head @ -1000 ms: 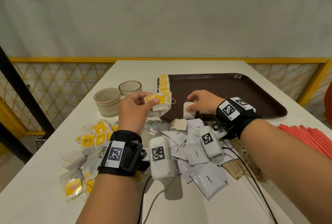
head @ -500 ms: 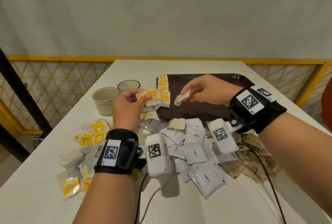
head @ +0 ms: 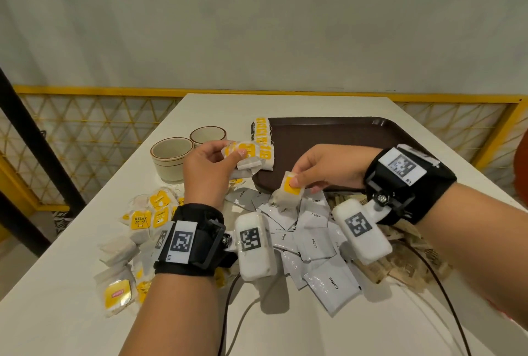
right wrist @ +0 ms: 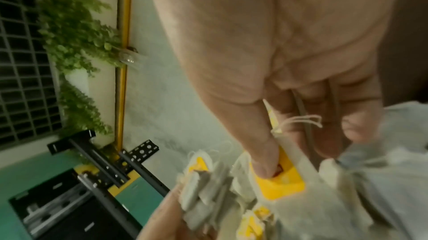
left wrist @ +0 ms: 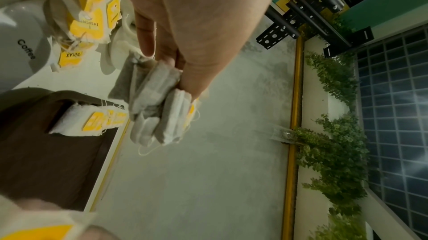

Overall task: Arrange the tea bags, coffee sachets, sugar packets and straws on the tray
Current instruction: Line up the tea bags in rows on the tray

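Observation:
My left hand (head: pixel 225 160) holds a small stack of tea bags (head: pixel 247 160) (left wrist: pixel 159 104) above the table, just left of the brown tray (head: pixel 343 132). My right hand (head: pixel 297 181) pinches one tea bag with a yellow tag (head: pixel 290 194) (right wrist: pixel 277 183) by thumb and fingers, over the tray's near-left corner. A row of tea bags (head: pixel 264 141) lies along the tray's left edge. Loose tea bags (head: pixel 143 221) are heaped at the left, white coffee sachets (head: pixel 314 244) in the middle and brown sugar packets (head: pixel 405 264) under my right wrist.
Two beige cups (head: pixel 171 158) stand left of the tray. A yellow mesh railing (head: pixel 85 138) runs behind the white table (head: pixel 71 327). A cable (head: pixel 445 298) trails from my right wrist across the table's front.
My right hand lifted a tea bag from the pile near the tray edge, turned it tag-up and drew it back towards me. My left hand rose a little with its stack.

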Demonstrator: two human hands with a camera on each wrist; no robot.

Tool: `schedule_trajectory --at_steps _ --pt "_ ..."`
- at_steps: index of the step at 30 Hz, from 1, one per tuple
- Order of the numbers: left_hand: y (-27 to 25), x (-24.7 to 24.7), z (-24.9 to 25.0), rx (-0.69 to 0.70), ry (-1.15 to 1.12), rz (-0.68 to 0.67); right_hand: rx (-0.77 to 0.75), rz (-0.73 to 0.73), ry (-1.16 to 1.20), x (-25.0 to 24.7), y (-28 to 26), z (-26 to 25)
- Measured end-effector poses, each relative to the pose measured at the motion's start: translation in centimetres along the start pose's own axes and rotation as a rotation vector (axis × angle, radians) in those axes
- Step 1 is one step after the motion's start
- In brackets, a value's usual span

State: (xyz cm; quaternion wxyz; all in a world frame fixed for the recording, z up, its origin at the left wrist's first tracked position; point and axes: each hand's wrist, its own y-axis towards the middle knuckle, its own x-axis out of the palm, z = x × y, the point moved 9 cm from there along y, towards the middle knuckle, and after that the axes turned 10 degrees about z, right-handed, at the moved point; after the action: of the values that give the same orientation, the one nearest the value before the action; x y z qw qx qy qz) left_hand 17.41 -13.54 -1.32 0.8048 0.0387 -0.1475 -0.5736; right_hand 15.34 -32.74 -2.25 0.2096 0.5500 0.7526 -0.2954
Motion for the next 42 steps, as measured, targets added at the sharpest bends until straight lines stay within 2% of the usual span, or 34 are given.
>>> schedule_trajectory --at_steps 5,10,18,21,27,32,36,39,42 --pt "0.1 -0.1 -0.2 -0.012 0.008 0.005 0.058 0.067 -0.228 1.0 0.8 1.1" --pt "0.0 0.0 -0.3 -0.007 0.028 -0.003 0.002 0.125 -0.344 1.1 1.0 -0.4" --pt "-0.3 0.4 0.2 0.009 0.016 -0.027 -0.044 0.147 -0.385 1.2 1.2 -1.0" --pt "-0.4 0.4 0.2 0.005 0.017 -0.032 -0.028 0.117 -0.339 1.5 1.2 -0.8" --pt "-0.4 0.4 0.1 0.006 0.024 -0.031 -0.016 0.167 -0.233 1.0 1.3 -0.8" --pt "-0.4 0.5 -0.1 0.003 0.030 -0.032 0.059 0.081 -0.398 1.3 0.9 0.0" --pt "-0.2 0.5 -0.4 -0.009 0.038 -0.038 0.043 0.109 -0.429 1.2 0.8 -0.7" --pt "-0.1 0.8 -1.7 -0.095 0.053 -0.070 0.035 0.104 -0.421 1.4 0.7 -1.1" --pt "-1.0 1.9 -3.7 -0.343 0.004 -0.215 0.024 0.107 -0.409 1.5 0.5 -1.2"
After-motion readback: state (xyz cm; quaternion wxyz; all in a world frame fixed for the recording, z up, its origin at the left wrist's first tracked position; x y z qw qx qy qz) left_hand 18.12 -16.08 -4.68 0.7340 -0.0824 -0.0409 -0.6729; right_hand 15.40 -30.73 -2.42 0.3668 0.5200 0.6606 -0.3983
